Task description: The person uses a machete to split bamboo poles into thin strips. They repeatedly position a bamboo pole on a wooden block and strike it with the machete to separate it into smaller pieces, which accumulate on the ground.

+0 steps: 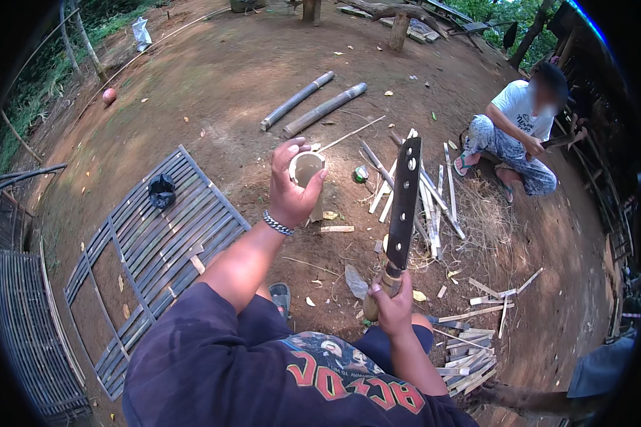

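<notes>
My left hand (292, 191) is closed around the upper end of an upright bamboo tube (307, 169), with the thumb and fingers curled on its rim. The tube's open top faces me, and its lower part is mostly hidden behind the hand. In my right hand (394, 306) is a machete (405, 196), gripped by its wooden handle. Its broad dark blade has several holes and points away from me, up and to the right of the tube. The blade is apart from the bamboo.
Split bamboo strips (431, 206) lie beyond the blade, and more are stacked (471, 359) at my right. Two bamboo poles (325, 110) rest ahead. A slatted bamboo panel (171, 228) lies at left with a black bag (162, 191) on it. Another person (516, 132) squats at right, holding a blade.
</notes>
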`<action>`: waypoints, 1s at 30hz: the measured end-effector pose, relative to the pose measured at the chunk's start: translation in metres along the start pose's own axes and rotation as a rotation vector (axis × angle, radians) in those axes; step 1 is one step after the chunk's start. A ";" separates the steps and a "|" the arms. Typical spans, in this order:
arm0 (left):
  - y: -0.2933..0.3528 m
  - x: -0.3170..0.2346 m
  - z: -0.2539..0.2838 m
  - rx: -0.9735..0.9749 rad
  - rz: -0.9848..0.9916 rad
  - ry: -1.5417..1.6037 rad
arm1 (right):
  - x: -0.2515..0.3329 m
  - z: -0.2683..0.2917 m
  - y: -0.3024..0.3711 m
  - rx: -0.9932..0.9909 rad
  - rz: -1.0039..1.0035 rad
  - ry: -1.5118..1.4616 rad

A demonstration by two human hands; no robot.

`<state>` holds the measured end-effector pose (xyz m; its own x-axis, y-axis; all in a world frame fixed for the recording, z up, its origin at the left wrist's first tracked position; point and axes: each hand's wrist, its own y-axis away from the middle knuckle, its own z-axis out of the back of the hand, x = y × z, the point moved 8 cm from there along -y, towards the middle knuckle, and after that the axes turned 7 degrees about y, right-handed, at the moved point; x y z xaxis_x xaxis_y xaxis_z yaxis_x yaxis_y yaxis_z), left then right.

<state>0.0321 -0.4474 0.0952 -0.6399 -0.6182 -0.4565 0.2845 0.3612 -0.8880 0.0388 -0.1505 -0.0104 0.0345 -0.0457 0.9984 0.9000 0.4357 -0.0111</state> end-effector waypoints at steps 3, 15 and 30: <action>-0.010 -0.019 -0.006 0.197 -0.117 -0.236 | 0.008 -0.001 0.001 0.030 0.012 0.029; -0.076 -0.028 -0.009 0.731 0.549 -0.315 | -0.003 0.009 0.017 0.028 0.057 0.071; -0.023 -0.027 -0.031 0.396 0.939 0.174 | 0.049 -0.002 0.020 0.087 0.175 0.173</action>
<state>0.0207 -0.4168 0.1296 -0.1241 -0.0852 -0.9886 0.9167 0.3714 -0.1471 0.0598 -0.1460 0.0380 0.2671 -0.1127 0.9570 0.8333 0.5258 -0.1707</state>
